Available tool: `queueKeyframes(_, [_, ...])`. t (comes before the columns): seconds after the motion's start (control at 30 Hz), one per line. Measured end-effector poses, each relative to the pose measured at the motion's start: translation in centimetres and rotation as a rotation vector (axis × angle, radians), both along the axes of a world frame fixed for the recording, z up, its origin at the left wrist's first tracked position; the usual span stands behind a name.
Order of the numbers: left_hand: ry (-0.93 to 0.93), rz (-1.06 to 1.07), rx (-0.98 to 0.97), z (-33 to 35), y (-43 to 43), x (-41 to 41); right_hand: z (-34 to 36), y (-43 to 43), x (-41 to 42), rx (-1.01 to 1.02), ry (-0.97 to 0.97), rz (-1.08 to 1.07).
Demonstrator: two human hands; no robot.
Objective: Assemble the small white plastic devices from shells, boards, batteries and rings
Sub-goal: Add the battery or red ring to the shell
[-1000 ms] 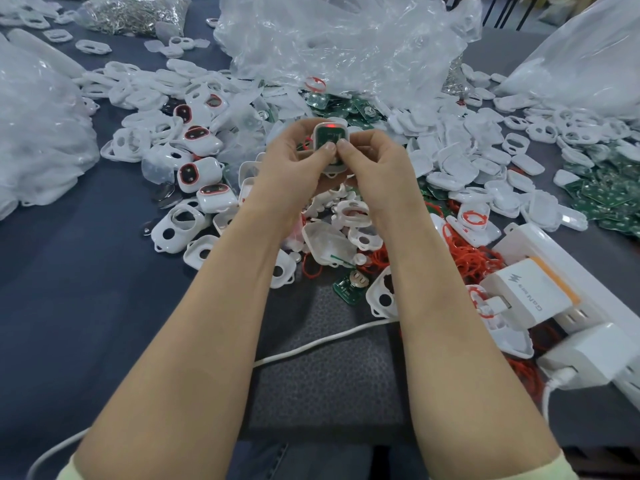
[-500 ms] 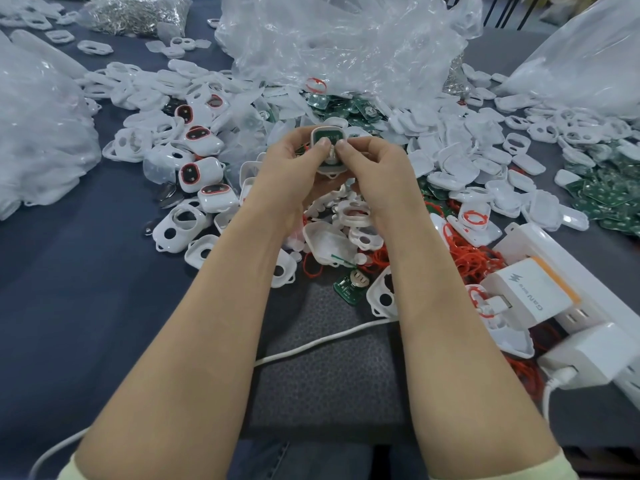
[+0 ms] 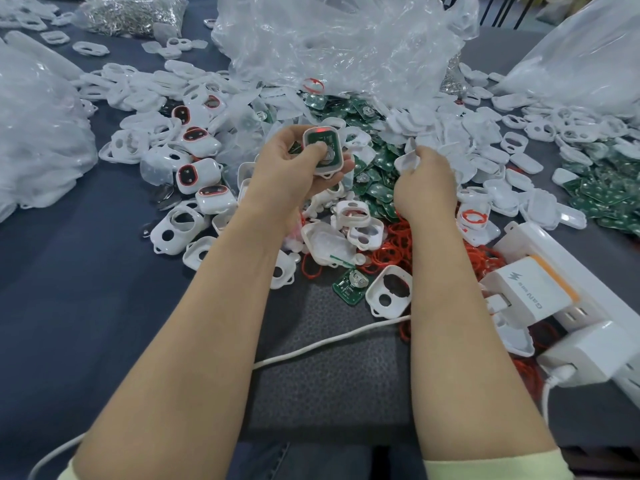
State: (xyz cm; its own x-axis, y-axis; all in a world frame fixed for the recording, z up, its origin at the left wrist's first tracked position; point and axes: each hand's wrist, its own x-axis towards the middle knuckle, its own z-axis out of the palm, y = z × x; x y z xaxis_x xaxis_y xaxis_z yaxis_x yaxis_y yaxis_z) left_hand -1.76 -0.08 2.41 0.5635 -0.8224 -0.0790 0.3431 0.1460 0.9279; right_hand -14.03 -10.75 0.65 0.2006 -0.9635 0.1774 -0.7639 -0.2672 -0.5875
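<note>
My left hand (image 3: 294,164) grips a white shell half (image 3: 323,152) above the pile; a green board with a round battery sits inside it and a red light glows near its top edge. My thumb lies across the board. To its right, my right hand (image 3: 424,181) pinches a white plastic cover (image 3: 407,160) at the heap of covers. Assembled white devices with red rings (image 3: 188,174) lie to the left. Loose green boards (image 3: 375,181) lie between the hands, and red rings (image 3: 398,247) are scattered below them.
Crumpled clear plastic bags (image 3: 332,39) rise behind the pile and at both sides. A white power strip with chargers (image 3: 540,292) sits at the right, and its white cable (image 3: 311,348) crosses a dark mat (image 3: 329,375) near me. Open white shells (image 3: 173,230) lie at the left.
Both hands held the shell together before. My right hand has let go and moved right to the covers, taking one up. My left hand keeps the shell, its board now uncovered.
</note>
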Motion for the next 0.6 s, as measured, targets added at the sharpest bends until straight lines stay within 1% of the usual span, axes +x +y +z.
queueKeyframes(0.1, [-0.025, 0.025, -0.012, -0.1, -0.1, -0.1, -0.2, 0.2, 0.3, 0.003, 0.083, 0.016])
queueKeyframes(0.2, [0.006, 0.019, -0.016, -0.1, -0.2, 0.0, -0.1, 0.3, 0.4, 0.010, 0.185, 0.033])
queueKeyframes(0.27, [0.026, 0.010, -0.017, -0.1, -0.3, 0.0, 0.0, 0.3, 0.5, 0.019, 0.192, 0.019])
queueKeyframes(0.37, [0.035, -0.006, -0.029, -0.1, -0.2, 0.2, 0.1, 0.3, 0.5, -0.011, 0.049, -0.002])
queueKeyframes(0.5, [0.009, 0.008, -0.036, -0.3, -0.2, 0.4, 0.8, 1.1, 0.5, -0.155, -0.218, 0.081])
queueKeyframes(0.53, [-0.001, 0.015, -0.034, -0.3, -0.2, 0.4, 1.1, 1.4, 0.6, -0.159, -0.288, 0.115])
queueKeyframes(0.6, [-0.025, 0.035, -0.035, -0.3, -0.4, 0.4, 1.5, 1.7, 0.9, -0.089, -0.422, 0.203])
